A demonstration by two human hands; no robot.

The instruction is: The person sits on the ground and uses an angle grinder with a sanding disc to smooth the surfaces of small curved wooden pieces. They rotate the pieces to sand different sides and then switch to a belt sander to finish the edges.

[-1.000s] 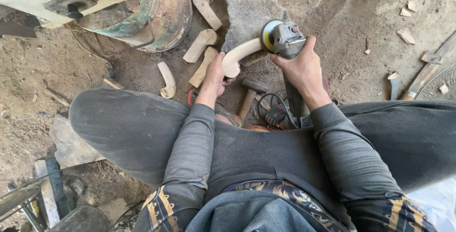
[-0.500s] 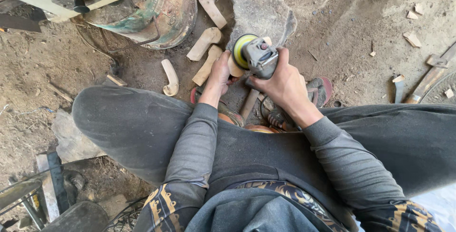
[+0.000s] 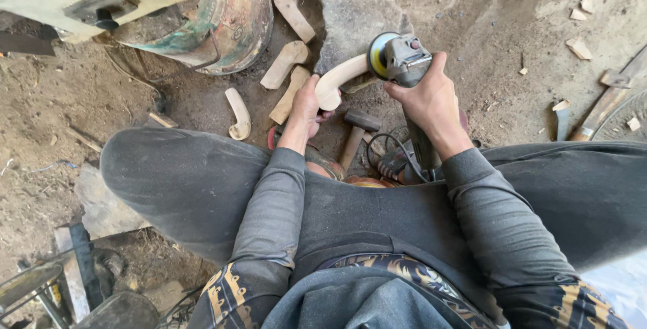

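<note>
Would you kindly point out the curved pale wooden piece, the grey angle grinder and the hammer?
curved pale wooden piece (image 3: 340,75), head view, middle of the curve.
grey angle grinder (image 3: 404,59), head view, gear housing.
hammer (image 3: 362,121), head view, dark head.

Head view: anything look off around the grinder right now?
Yes, some clutter. The angle grinder in the right hand has its cord looped on the dirt beside a hammer. Cut wooden pieces lie scattered near the curved wooden piece in the left hand.

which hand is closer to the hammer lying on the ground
Left. The left hand holds the curved wood piece just left of the hammer; the right hand grips the grinder farther up.
</note>
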